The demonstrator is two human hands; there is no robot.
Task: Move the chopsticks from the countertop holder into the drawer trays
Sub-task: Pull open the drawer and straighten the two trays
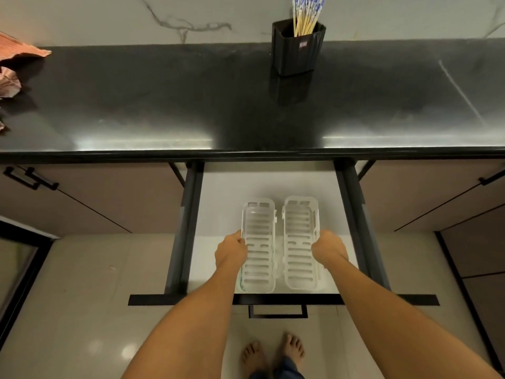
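Observation:
Several chopsticks with blue-patterned tops stand in a black holder at the back of the dark countertop. Below, a white drawer is pulled out. Two clear slotted trays lie side by side in it. My left hand grips the outer edge of the left tray. My right hand grips the outer edge of the right tray. Both trays hold nothing that I can see.
The black countertop runs across the view, its front edge overhanging the drawer's back. A crumpled pink cloth lies at the far left. Cabinet doors with black handles flank the drawer. My bare feet stand on the tiled floor.

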